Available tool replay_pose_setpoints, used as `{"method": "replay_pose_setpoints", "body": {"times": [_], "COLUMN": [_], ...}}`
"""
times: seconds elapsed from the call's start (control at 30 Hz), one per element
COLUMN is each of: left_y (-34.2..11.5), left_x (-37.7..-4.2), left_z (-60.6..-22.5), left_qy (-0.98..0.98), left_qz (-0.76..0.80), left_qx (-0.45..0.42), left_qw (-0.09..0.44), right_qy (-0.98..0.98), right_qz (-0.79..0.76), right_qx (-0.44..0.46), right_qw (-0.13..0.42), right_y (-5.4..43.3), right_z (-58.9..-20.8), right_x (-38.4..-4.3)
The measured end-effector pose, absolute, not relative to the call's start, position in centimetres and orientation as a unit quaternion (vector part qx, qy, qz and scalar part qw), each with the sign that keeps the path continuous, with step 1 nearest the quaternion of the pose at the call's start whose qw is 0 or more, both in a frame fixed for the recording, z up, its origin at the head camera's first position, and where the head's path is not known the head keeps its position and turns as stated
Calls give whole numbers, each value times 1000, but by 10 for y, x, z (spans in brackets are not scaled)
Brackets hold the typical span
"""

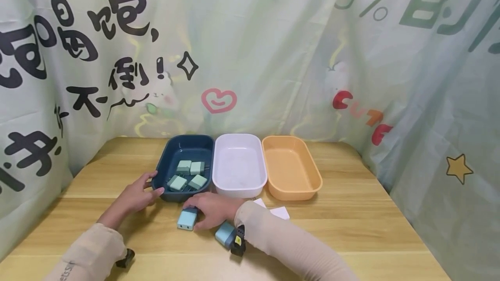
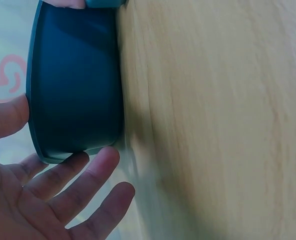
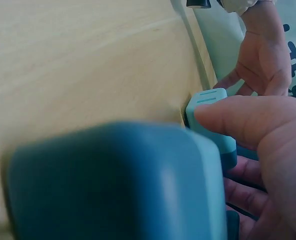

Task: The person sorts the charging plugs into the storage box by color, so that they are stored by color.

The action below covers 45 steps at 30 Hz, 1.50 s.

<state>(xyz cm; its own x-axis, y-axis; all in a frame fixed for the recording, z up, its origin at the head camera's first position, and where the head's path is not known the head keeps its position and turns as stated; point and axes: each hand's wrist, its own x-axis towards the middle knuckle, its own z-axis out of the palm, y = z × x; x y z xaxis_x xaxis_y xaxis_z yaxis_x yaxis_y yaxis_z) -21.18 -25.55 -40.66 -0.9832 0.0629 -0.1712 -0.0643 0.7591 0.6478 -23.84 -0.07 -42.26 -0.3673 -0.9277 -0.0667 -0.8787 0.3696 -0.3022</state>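
At the front left corner of a dark blue tray [image 1: 156, 181], my left hand [image 1: 136, 194] rests its thumb and fairly straight fingers against the rim and outer wall. Several pale green plug chargers [image 1: 177, 183] lie inside that tray, some with prongs showing. In front of it, my right hand [image 1: 215, 211] pinches a light blue two-port charger [image 1: 187, 219]; in the right wrist view the thumb [image 3: 228, 117] presses one side of it, fingers on the other. Another blue charger [image 1: 225, 234] lies beside my right wrist, large and blurred in the right wrist view.
A white tray [image 1: 238, 192] and an orange tray [image 1: 294, 194] stand in a row right of the blue one. Two white pieces [image 1: 279, 212] show partly behind my right sleeve [image 1: 289, 237]. A printed curtain [image 1: 265, 55] hangs around the wooden table [image 1: 371, 229].
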Motion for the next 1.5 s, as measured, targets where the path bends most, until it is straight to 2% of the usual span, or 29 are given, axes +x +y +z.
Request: {"method": "replay_pose_setpoints", "body": {"times": [0.93,1.3,1.5], "left_y": [-255,-257,-256], "left_x": [-211,-212,-213], "left_z": [-410,-408,-407], "left_qy": [930,929,929], "left_qz": [355,358,359], "left_qx": [-3,1,0], "left_qw": [91,91,89], "right_qy": [816,807,811], "right_qz": [-110,-138,-161], "right_qx": [-558,-568,-551], "right_qw": [107,86,110], "right_y": [-1,2,6], "right_z": [-423,-406,-395], "right_x": [-237,-236,-238]}}
